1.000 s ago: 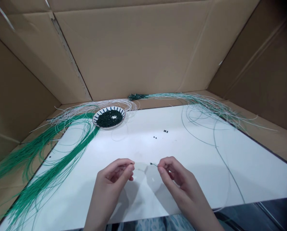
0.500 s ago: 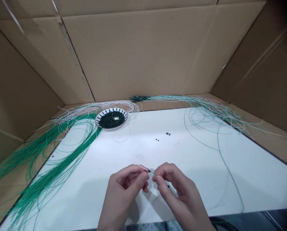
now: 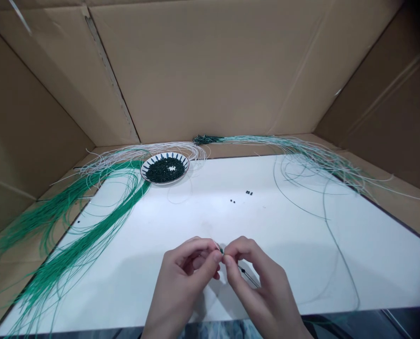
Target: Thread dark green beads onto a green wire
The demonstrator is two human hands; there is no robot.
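Farthest left of the grip, green strands (image 3: 120, 214) lie in two sheaves, the nearer reaching up to the plate. Beyond them, white strands (image 3: 125, 152) curve along the back. The patterned plate (image 3: 165, 156), left of the grip and beyond it, holds a bed of dark pieces (image 3: 162, 173). The left hand (image 3: 190, 270) is closed, thumb and forefinger pinching the threaded dark piece (image 3: 221, 251), which sits at the grip itself; a white end projects above the fingertips. The right hand (image 3: 257, 278) pinches the same item from the other side; fingers partly hide the contact. Thin dark lines show below its thumb. Beyond the grip, slightly right, loose specks (image 3: 233, 201) rest on the white board (image 3: 202, 212). Farther right, a mixed bundle (image 3: 297, 146) fans out behind, and a single strand (image 3: 338, 247) curves nearer.
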